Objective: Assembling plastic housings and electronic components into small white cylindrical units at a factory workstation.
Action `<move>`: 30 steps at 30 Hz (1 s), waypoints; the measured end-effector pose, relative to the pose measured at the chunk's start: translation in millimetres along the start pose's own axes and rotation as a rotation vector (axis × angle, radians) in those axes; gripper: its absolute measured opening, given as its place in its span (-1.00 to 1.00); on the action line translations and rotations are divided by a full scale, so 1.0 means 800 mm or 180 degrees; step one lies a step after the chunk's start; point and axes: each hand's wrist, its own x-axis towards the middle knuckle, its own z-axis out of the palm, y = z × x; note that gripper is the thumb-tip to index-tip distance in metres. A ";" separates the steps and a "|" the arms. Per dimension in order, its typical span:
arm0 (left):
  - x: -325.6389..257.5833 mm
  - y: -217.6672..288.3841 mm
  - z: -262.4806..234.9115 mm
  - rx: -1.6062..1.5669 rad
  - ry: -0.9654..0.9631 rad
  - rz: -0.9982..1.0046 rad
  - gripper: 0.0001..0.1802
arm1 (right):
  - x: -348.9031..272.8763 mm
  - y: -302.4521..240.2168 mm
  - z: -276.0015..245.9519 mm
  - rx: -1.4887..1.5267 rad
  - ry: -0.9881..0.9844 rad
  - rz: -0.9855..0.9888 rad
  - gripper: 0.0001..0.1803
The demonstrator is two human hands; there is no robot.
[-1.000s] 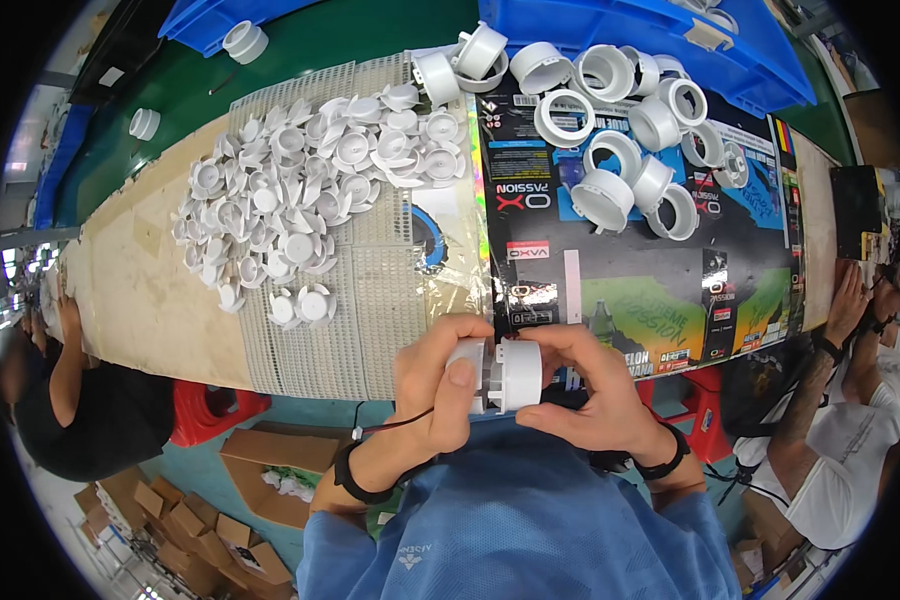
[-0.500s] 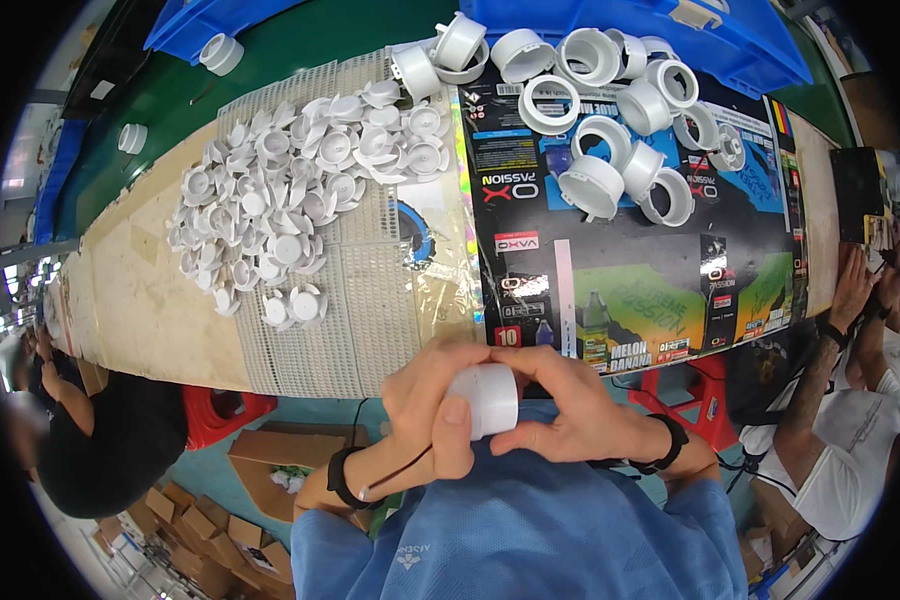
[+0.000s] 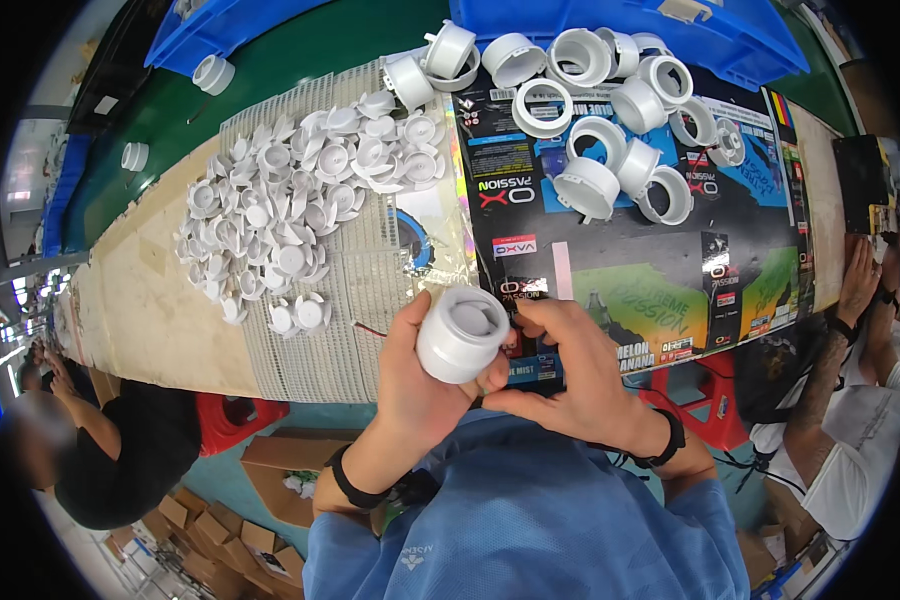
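My left hand (image 3: 415,385) is closed around a white round fan housing (image 3: 457,345), its open end tilted up. White blades show inside the housing's mouth. A thin dark red wire (image 3: 370,329) sticks out to the left beside that hand. To the right of the housing is my right hand (image 3: 585,385), its thumb and fingers apart and the fingertips close to the housing's side; whether they touch it I cannot tell. Ahead on the left lies a heap of white fan impellers (image 3: 290,200), with two impellers (image 3: 300,315) at its near edge. Several white ring housings (image 3: 585,185) are grouped ahead on the right.
Blue bins (image 3: 630,35) stand at the far edge. A perforated mat (image 3: 340,350) and dark printed sheet (image 3: 590,245) cover parts of the table. Red stools (image 3: 715,400) and cardboard boxes (image 3: 280,460) are below. Other people sit left and right.
The housing has moved slightly up and left and turned so its open end faces up. My right hand has loosened from it, and the wire now points left over the table.
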 end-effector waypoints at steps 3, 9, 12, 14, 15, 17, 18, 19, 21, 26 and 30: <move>-0.003 0.023 0.003 -0.0112 0.0033 -0.0173 -0.40 | -0.010 0.010 -0.002 0.0106 0.0146 -0.0005 -0.26; 0.021 0.162 0.075 0.0090 0.0114 0.1365 -0.41 | -0.032 0.036 -0.001 0.0465 0.0434 0.0236 -0.59; 0.029 0.174 0.048 0.1757 -0.0788 0.1834 -0.42 | -0.031 0.036 0.002 0.0233 0.0404 0.0039 -0.61; 0.027 0.127 0.047 0.3447 0.0145 0.1949 -0.55 | -0.030 0.037 0.001 0.0239 0.0439 0.0071 -0.64; 0.025 0.111 0.039 0.4224 0.0221 0.2088 -0.60 | -0.032 0.039 0.000 0.0224 0.0401 0.0114 -0.66; 0.017 0.093 0.015 0.5043 0.0342 0.2178 -0.63 | -0.035 0.037 0.000 0.0270 0.0353 0.0163 -0.67; 0.017 0.088 -0.001 0.5964 0.0303 0.2750 -0.64 | -0.036 0.036 0.000 0.0227 0.0350 0.0109 -0.69; 0.020 0.084 -0.012 0.6873 0.0221 0.3341 -0.65 | -0.035 0.039 -0.001 0.0172 0.0359 0.0059 -0.70; 0.020 0.072 -0.025 0.7035 0.0164 0.3376 -0.65 | -0.032 0.040 -0.002 0.0170 0.0319 0.0061 -0.70; 0.015 0.059 -0.025 0.7459 0.0214 0.3163 -0.58 | -0.029 0.038 -0.002 0.0159 0.0246 0.0068 -0.70; 0.016 0.061 -0.026 0.7610 0.0233 0.2869 -0.49 | -0.028 0.039 -0.001 0.0181 0.0250 0.0087 -0.71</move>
